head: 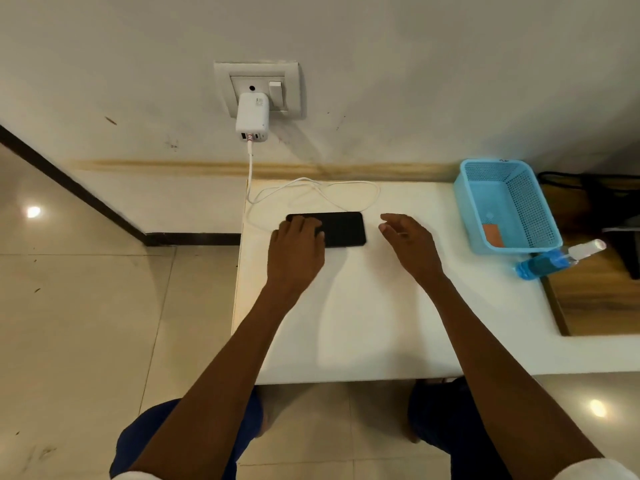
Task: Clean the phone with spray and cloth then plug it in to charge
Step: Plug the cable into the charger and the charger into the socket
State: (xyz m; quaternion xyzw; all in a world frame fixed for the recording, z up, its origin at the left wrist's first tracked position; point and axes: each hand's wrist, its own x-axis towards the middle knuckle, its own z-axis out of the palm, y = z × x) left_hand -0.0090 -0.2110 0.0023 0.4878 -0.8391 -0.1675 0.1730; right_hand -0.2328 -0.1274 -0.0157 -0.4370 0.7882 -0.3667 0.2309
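A black phone [341, 229] lies flat, screen up and long side across, on a white tabletop [363, 323] near the wall. The person's left hand [298, 245] rests on the phone's left end, its fingers [304, 226] laid fairly straight over the glass, not curled around it. The right hand [410, 242] hovers just right of the phone, apart from it, fingers relaxed and slightly spread, holding nothing. A white charging cable [346, 188] loops on the table behind the phone and runs up to a white charger [252, 116] plugged into a wall socket [258, 84]; whether its other end sits in the phone is hidden by the left hand. At the table's right edge stands a light blue basket [519, 233], with a spray bottle [557, 259] of blue liquid lying just beside it.
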